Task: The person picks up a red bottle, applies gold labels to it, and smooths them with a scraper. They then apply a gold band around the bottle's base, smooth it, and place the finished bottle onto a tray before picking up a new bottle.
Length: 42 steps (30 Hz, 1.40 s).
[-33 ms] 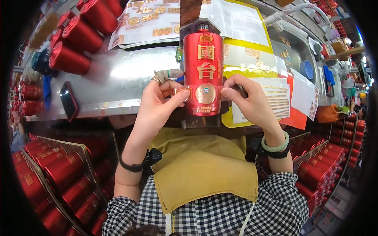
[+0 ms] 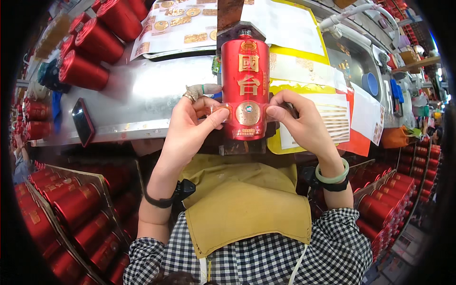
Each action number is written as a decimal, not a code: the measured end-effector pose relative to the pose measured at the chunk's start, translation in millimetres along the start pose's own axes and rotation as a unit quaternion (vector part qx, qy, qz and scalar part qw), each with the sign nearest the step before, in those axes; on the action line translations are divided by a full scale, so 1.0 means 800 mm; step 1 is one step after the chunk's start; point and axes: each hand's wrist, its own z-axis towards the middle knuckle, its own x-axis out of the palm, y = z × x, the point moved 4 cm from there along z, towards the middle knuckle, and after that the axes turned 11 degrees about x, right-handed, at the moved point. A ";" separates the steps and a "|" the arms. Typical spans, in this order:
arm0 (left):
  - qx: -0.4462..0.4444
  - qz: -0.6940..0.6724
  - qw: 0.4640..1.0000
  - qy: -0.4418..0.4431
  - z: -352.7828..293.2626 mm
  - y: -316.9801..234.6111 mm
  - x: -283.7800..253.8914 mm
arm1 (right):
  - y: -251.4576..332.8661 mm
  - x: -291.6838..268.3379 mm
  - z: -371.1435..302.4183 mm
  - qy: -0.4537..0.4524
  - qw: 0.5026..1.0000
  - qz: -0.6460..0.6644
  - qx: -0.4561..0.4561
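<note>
A metal table (image 2: 156,90) spreads to the left of the grip and beyond it. A white sheet of gold labels (image 2: 173,34) lies on it, ahead and to the left; a sheet with gold stripes (image 2: 327,121) is just right of the right hand. The red bottle (image 2: 243,71) lies face up between the hands, neck pointing away from the wearer. The left hand (image 2: 194,121) pinches with thumb and fingertips nearly together, holding one end of a clear strip beside the bottle's lower left edge. The right hand (image 2: 297,118) makes a similar tight pinch at the lower right edge, seemingly on the other end. A dark phone (image 2: 83,122) rests well left of the grip. The clear strip (image 2: 230,110) crosses the bottle's lower front, over a gold disc (image 2: 247,114). Against the previous picture, no visible shift appears; the step reads as a steady, two-ended hold of the strip.
</note>
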 end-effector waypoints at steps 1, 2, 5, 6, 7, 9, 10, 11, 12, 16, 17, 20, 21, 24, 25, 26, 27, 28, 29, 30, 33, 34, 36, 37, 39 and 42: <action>-0.003 0.001 1.000 -0.003 0.000 0.001 0.000 | 0.000 0.000 0.000 0.000 1.000 0.004 0.000; -0.006 0.002 1.000 -0.005 0.000 0.001 -0.001 | 0.000 0.000 0.000 0.000 1.000 0.004 0.001; -0.004 -0.002 1.000 -0.008 0.000 0.001 -0.001 | 0.008 -0.001 -0.001 0.010 1.000 -0.021 0.018; -0.004 -0.002 1.000 -0.008 -0.001 0.002 0.000 | 0.007 -0.002 -0.001 0.010 1.000 -0.020 0.019; -0.002 -0.005 1.000 -0.010 -0.001 0.002 0.000 | 0.006 -0.002 -0.001 0.007 1.000 -0.021 0.022; 0.001 -0.008 1.000 -0.011 -0.001 0.002 0.001 | 0.004 -0.002 -0.001 0.004 0.999 -0.022 0.025; 0.001 -0.006 1.000 -0.011 -0.001 0.002 0.001 | 0.004 -0.002 -0.001 0.003 1.000 -0.017 0.020; 0.000 -0.004 1.000 -0.011 -0.002 0.002 0.002 | 0.003 -0.002 -0.002 0.002 1.000 -0.012 0.016; 0.001 -0.004 1.000 -0.011 -0.002 0.001 0.003 | 0.002 -0.002 -0.002 0.002 1.000 -0.013 0.015; -0.003 0.000 1.000 -0.012 -0.004 0.002 0.005 | -0.002 -0.002 -0.002 0.001 1.000 -0.002 0.013; -0.005 0.007 1.000 -0.008 -0.004 0.003 0.005 | -0.002 -0.002 -0.003 -0.003 1.000 -0.003 0.012; -0.005 0.008 1.000 -0.008 -0.004 0.005 0.003 | 0.005 -0.003 -0.002 0.001 0.999 -0.034 0.022; -0.005 0.008 1.000 -0.008 -0.003 0.005 0.002 | 0.005 -0.003 -0.002 0.001 0.999 -0.034 0.022; -0.001 -0.009 1.000 -0.009 0.001 0.003 0.002 | 0.002 -0.002 0.000 -0.001 1.000 -0.017 0.021; 0.001 -0.002 1.000 -0.010 0.002 0.002 0.002 | 0.000 -0.001 0.002 -0.002 1.000 -0.013 0.019; 0.003 0.004 1.000 -0.012 0.003 0.001 0.001 | 0.000 -0.001 0.003 -0.003 1.000 -0.009 0.016; 0.004 0.006 1.000 -0.015 0.002 0.000 0.001 | 0.001 0.000 0.003 -0.001 1.000 -0.009 0.014; 0.001 0.003 1.000 -0.018 0.000 0.000 0.000 | 0.003 0.001 0.003 -0.002 1.000 -0.007 0.009; -0.001 0.001 1.000 -0.023 -0.002 -0.001 0.000 | 0.005 0.001 0.003 -0.003 1.000 -0.006 0.002; 0.006 0.008 0.999 -0.031 -0.004 -0.004 0.000 | 0.012 0.002 0.001 0.004 1.000 -0.003 -0.008; 0.016 0.014 1.000 -0.019 -0.003 0.004 0.005 | 0.001 -0.003 -0.003 -0.033 0.998 -0.042 0.038; 0.025 0.002 0.999 -0.020 -0.003 0.009 0.007 | 0.000 -0.004 -0.006 -0.043 0.998 0.023 0.025; 0.016 -0.029 0.999 -0.016 -0.004 0.013 0.007 | -0.015 -0.022 -0.005 -0.106 0.994 0.014 0.015; 0.007 -0.029 0.999 -0.015 -0.004 0.015 0.007 | -0.006 -0.020 -0.012 -0.098 0.995 0.014 0.007; 0.003 -0.018 1.000 -0.014 -0.006 0.015 0.003 | 0.020 -0.020 -0.030 -0.138 0.971 -0.187 -0.057; 0.005 -0.015 1.000 -0.007 -0.004 0.016 -0.001 | 0.046 0.024 -0.045 -0.147 0.940 -0.258 -0.171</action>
